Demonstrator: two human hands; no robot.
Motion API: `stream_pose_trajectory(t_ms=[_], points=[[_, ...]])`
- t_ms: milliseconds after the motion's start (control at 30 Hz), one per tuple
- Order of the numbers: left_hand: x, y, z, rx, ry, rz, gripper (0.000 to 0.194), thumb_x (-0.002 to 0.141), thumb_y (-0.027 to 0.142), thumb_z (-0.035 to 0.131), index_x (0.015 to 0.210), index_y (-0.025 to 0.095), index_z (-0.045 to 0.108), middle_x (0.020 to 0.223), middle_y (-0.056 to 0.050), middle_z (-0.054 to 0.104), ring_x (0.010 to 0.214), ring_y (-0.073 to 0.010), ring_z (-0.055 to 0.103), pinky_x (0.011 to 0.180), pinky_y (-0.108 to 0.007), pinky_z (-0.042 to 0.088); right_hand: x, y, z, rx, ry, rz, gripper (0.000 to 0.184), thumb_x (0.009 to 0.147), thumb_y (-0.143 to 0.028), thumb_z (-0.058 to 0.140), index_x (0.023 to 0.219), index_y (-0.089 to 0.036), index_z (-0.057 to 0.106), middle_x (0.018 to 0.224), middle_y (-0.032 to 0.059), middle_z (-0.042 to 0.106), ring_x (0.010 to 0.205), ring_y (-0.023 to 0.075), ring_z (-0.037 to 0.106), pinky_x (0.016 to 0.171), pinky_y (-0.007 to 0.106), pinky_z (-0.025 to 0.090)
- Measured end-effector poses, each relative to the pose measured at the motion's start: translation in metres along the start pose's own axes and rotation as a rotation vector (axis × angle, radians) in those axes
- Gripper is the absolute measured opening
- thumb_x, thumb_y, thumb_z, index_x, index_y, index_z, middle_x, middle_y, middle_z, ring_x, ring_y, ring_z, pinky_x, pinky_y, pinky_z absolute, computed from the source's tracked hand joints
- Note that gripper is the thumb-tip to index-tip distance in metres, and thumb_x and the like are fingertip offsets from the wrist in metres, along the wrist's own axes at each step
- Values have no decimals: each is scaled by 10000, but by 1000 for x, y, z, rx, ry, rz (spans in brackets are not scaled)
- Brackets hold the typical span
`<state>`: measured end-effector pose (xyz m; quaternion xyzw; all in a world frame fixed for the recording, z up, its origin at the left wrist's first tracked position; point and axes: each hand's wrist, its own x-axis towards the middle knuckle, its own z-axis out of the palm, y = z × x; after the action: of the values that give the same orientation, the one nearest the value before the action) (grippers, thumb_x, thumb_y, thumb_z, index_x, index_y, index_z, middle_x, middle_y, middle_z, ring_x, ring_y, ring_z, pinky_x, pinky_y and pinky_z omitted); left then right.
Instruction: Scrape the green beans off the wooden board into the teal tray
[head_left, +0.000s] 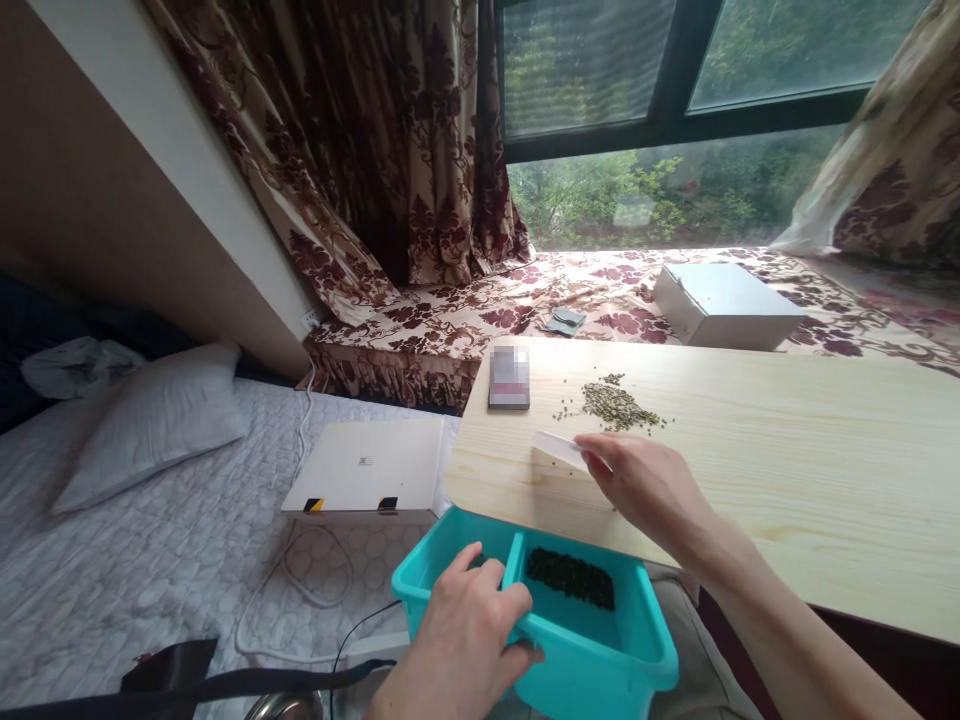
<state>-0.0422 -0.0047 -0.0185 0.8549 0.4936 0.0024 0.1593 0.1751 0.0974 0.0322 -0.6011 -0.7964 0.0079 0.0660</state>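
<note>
My right hand [637,480] pinches a thin white card [559,450], which stands on edge on the light wooden table [787,450]. A few loose green beans lie by the card, and a scattered pile of small green beans [619,405] is just beyond it. Below the table's front edge is a turquoise two-compartment bin [660,640]. My left hand [480,620] grips its near rim by the divider, thumb outside and fingers reaching inward. Dark green beans [570,577] cover part of the right compartment's floor; the left one is partly hidden by my fingers.
A boxed deck-like item [509,378] with a blurred face sits at the table's far left corner. On the bed to the left are a flat white box [367,465], a pillow [165,420] and cables. A grey-white box [727,300] rests on the window seat.
</note>
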Motion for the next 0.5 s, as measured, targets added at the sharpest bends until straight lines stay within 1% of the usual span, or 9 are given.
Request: stream_pose_trajectory(t_ms=[67,133,200,267,300,367,433,500], points=[[-2,0,1,-2,17,-9,304,703,366,962,852,216,744,802,-4,668,814,-224,697,1087,-495,477,-2,-6,2,20,-15,-39,295,924,-162,503,958,-262,779,930,39,812,782,205,736,584,275,409],[-3,-1,1,3,26,-19,313,694,372,968,851,218,744,801,-1,666,809,-227,695,1084,-506,479,-11,-12,3,48,-28,-90,295,926,-155,508,961,-268,778,916,24,811,788,196,742,597,268,427],[-4,-1,1,11,25,-28,319,684,374,973,843,220,744,811,-3,670,827,-234,699,1081,-510,481,-25,-16,1,105,-29,-160,303,927,-147,501,952,-271,777,884,18,808,760,188,741,595,261,443],[-3,-1,0,17,19,-30,321,679,375,976,839,222,743,821,-5,674,850,-240,702,1078,-507,485,-42,-12,-2,192,-10,-239,317,922,-140,490,931,-276,776,843,18,803,703,173,731,586,251,459],[-3,-1,1,22,15,-26,321,681,375,976,842,224,743,824,-5,675,860,-242,702,1076,-506,486,-50,-7,-4,223,11,-262,327,930,-149,476,931,-281,775,841,20,803,684,167,727,580,246,469],[0,1,3,36,1,-11,326,686,385,971,854,224,743,817,-4,673,850,-240,702,1079,-513,482,-65,10,-7,234,91,-251,358,957,-187,435,935,-285,778,867,28,810,665,168,729,550,245,483],[4,4,6,56,-30,16,335,693,412,961,862,222,742,805,-4,670,826,-235,701,1088,-522,472,-77,33,-6,181,210,-162,385,981,-249,403,972,-288,786,896,38,818,644,181,738,504,252,487],[8,9,9,75,-67,47,348,706,445,947,870,218,742,807,-11,675,820,-234,702,1095,-518,464,-84,56,-2,114,288,-84,372,963,-283,426,938,-295,797,868,37,820,599,196,737,448,259,474]])
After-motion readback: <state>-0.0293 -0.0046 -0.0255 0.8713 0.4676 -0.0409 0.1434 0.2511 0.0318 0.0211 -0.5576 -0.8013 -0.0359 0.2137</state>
